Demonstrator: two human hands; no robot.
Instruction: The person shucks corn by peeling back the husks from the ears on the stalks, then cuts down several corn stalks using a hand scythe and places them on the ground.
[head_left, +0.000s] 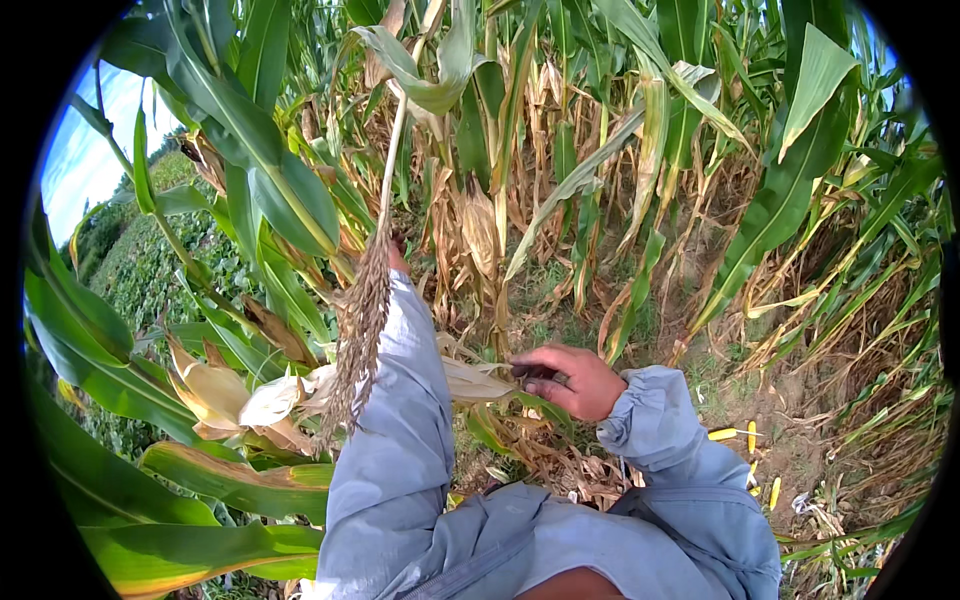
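Observation:
My left hand (397, 257) reaches forward among the maize plants, mostly hidden by a dry maize tassel (367, 322) that hangs over my left sleeve. What its fingers hold cannot be made out. My right hand (574, 381) is lower and to the right, fingers curled, thumb and index finger a little apart. Its fingertips are at the tip of a pale dry husk or leaf (472, 379); whether they pinch it is unclear. Between and beyond my hands, an ear of maize in brown husk (478, 229) stands on its stalk. Opened pale husks (217, 394) spread left of my left sleeve.
Several bare yellow maize cobs (775, 493) lie on the soil (795, 457) at the lower right. Standing maize rows crowd ahead and on the right. Broad green leaves (202, 480) press in from the left, with low green crops (142, 262) past them.

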